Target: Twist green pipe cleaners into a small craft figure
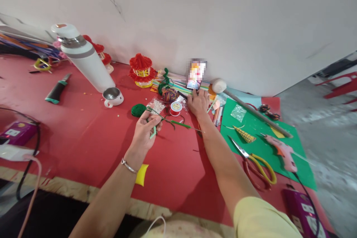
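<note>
My left hand is closed round a light green piece with dark green yarn running over the fingers. Beside it lie a green yarn ball and a bag of white beads. Reaching further forward, my right hand is at the lower edge of a lit phone leaning at the wall; its fingertips are partly hidden, and I cannot tell whether they hold anything. Between the hands are a red thread spool, a multicoloured yarn ball and a green-handled hook.
A tall white flask and a steel-lined cup stand left, near a utility knife. Scissors, a pink glue gun and a long rod lie right. A red-and-yellow ornament stands behind.
</note>
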The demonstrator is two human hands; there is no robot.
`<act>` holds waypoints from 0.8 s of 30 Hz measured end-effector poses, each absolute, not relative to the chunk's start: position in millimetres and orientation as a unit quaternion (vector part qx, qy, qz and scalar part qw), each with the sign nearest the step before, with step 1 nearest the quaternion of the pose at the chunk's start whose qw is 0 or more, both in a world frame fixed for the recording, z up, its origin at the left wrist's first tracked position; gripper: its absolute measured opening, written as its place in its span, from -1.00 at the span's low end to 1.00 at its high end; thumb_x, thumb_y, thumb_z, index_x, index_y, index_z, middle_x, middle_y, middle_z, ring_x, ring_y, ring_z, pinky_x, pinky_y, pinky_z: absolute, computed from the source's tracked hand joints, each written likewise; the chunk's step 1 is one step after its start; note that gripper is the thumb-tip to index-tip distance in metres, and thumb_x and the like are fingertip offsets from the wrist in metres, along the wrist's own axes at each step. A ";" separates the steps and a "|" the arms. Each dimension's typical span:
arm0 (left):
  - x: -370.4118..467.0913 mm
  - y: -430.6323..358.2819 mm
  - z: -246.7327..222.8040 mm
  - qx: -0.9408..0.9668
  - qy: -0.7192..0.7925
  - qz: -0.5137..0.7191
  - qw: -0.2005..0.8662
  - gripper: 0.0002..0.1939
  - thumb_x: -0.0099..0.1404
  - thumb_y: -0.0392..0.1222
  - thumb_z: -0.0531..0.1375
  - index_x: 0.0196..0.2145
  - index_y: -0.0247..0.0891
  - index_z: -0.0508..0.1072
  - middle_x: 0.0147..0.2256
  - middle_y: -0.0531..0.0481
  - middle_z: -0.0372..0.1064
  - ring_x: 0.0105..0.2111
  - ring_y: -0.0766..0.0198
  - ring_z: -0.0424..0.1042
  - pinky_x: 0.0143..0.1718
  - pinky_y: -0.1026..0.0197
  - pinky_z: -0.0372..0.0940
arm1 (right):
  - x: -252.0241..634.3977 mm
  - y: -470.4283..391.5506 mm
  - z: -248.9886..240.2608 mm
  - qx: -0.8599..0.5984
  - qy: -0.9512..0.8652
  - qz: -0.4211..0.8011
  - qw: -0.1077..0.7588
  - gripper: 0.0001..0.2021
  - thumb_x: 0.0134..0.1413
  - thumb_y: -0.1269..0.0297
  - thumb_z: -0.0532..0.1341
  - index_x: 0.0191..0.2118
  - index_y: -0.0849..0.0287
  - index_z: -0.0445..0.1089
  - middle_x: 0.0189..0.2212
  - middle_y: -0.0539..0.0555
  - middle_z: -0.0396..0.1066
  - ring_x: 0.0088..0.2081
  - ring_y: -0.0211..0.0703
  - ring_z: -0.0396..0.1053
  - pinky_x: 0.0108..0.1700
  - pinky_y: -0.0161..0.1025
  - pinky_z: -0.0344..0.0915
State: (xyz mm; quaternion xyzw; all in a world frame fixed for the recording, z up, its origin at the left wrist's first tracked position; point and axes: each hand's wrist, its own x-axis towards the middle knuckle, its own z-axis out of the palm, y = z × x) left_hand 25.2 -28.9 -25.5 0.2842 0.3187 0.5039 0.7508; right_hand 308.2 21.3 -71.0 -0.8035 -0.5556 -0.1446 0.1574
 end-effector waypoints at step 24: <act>27.4 -29.4 -22.3 0.283 0.340 0.502 0.743 -0.51 -0.03 -0.27 0.56 -0.18 -0.19 0.46 -0.48 0.20 0.41 -0.55 0.44 0.41 -0.53 0.38 0.23 | 328.3 50.1 -64.6 -0.801 -0.505 -0.211 0.241 -0.43 0.38 0.27 0.02 0.44 0.09 0.29 0.10 0.31 0.35 0.11 0.25 0.22 0.18 0.13 0.14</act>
